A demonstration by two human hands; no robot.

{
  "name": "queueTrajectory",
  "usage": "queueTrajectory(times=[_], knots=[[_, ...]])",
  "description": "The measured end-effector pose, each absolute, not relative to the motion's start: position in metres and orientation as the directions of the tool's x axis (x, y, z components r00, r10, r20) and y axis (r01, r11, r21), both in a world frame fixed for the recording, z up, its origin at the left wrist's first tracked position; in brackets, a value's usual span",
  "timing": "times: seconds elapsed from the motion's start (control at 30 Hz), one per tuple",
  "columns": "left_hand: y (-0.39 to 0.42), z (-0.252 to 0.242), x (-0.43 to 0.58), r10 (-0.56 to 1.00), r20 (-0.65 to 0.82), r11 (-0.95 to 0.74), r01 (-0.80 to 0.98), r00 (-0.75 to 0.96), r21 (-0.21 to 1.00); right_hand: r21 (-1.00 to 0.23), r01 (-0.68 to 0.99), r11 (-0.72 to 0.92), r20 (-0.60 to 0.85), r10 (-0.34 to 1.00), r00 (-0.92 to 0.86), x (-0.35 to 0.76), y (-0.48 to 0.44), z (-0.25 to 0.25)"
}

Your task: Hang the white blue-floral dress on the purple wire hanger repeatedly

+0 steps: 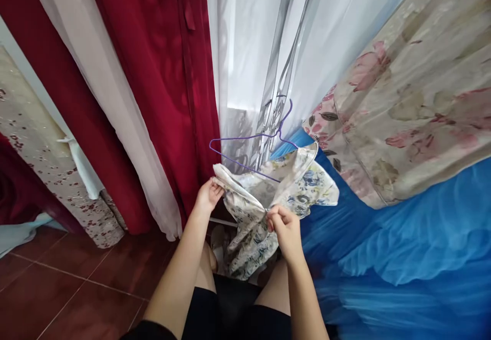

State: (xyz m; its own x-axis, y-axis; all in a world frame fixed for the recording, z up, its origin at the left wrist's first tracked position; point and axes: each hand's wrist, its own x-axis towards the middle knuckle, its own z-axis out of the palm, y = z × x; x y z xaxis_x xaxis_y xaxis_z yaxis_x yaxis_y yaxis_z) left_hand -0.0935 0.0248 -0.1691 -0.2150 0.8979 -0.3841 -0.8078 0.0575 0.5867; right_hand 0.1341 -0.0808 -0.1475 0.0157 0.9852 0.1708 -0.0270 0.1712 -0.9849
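A white garment with a blue and yellow floral print (253,222) hangs between my hands, its neck opening spread wide. My left hand (209,194) is closed on the left edge of the opening. With thumb and fingers, my right hand (283,222) pinches the garment's front, at the lower end of the opening; whether a zip or a button is there I cannot make out. A purple hanger (245,137) is partly inside the garment. Its right end goes under the cloth, while the left arm stands free above the left shoulder.
Dark red curtains (153,48) and sheer white fabric (245,38) hang in front. Grey ribbons (278,59) dangle behind the hanger. To the right are a floral cloth (414,94) and gathered blue fabric (391,258). Red tiles (76,289) cover the floor.
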Motion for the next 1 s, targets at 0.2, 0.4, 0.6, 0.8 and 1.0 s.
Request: queueTrajectory(times=[0.2,0.4,0.6,0.8,1.0], knots=[[-0.020,-0.167,-0.064,0.978,-0.122,-0.038,-0.720,-0.170,0.693,-0.989,-0.014,0.149,0.138,0.943,0.302,0.175,-0.103,-0.196],[-0.079,-0.115,-0.017,0.932,0.295,-0.196,-0.396,0.209,0.897,-0.918,0.266,0.294,0.358,0.904,0.235,0.186,-0.120,-0.159],[-0.093,-0.101,0.021,0.855,0.323,-0.291,-0.139,0.407,0.947,-0.983,0.171,0.075,0.027,0.963,-0.268,0.168,-0.133,-0.136],[-0.085,-0.129,0.010,0.575,0.077,-0.109,-0.017,0.815,0.994,-0.985,-0.058,-0.162,-0.130,0.923,-0.362,0.191,-0.143,-0.130],[-0.086,-0.161,-0.027,0.543,-0.001,-0.396,0.257,0.840,0.881,-0.988,0.019,-0.154,-0.133,0.781,-0.610,0.230,-0.144,-0.092]])
